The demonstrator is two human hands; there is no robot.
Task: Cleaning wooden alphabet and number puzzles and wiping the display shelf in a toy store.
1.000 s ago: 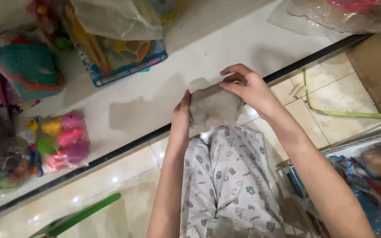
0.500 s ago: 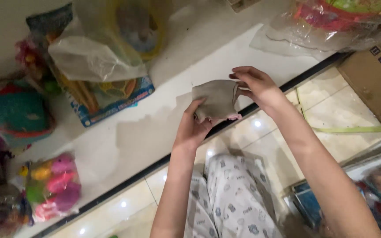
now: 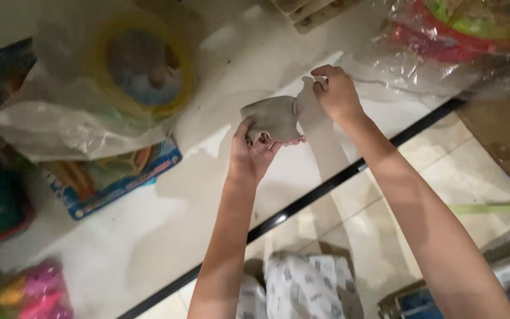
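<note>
A grey crumpled cloth (image 3: 274, 117) hangs in the air above a white shelf top (image 3: 149, 236). My left hand (image 3: 254, 152) grips its lower edge from below, fingers curled into the fabric. My right hand (image 3: 336, 91) pinches the cloth's upper right corner, stretching a thin tail of it upward. Both forearms reach up from the bottom of the head view.
Bagged toys lie on the shelf: a clear bag with a yellow ring toy (image 3: 137, 71), a blue boxed toy set (image 3: 113, 177), pink and yellow toys (image 3: 25, 292). A plastic-wrapped red and green toy (image 3: 461, 29) is top right. A cardboard box (image 3: 509, 136) stands on the tiled floor (image 3: 385, 218).
The cloth and both hands have risen and moved further over the shelf. My right hand has shifted from covering the cloth to pinching its corner. The camera tilted upward.
</note>
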